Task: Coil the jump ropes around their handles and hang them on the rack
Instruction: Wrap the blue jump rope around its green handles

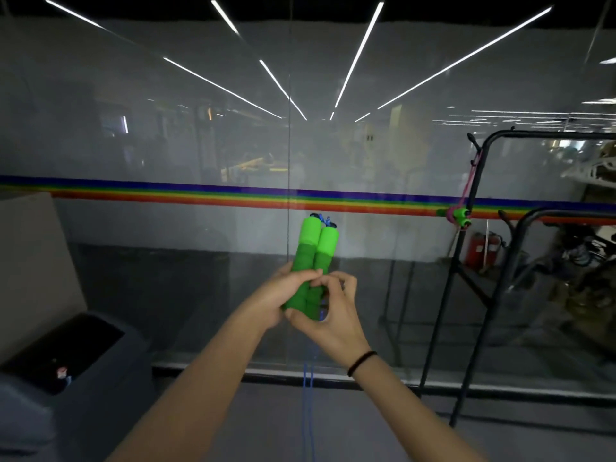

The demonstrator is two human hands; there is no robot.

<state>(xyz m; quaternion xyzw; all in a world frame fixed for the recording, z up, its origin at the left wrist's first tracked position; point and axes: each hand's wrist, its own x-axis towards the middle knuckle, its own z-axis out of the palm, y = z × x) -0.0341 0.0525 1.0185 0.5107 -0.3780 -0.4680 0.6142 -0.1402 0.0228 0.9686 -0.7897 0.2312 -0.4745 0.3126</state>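
Observation:
Two green foam jump-rope handles [316,248] stand upright side by side at the centre of the head view. My left hand [283,295] is wrapped around their lower part. My right hand [328,311] touches them from the right and pinches the blue rope [308,395], which hangs straight down between my forearms. A black metal rack [480,181] stands to the right. On one of its hooks hangs another jump rope [458,216] with green handles and a pink cord, coiled.
A frosted glass wall with a rainbow stripe [200,191] fills the view ahead. A dark bin [66,348] sits low on the left beside a beige panel. Behind the rack lie cluttered items and a red extinguisher [478,250].

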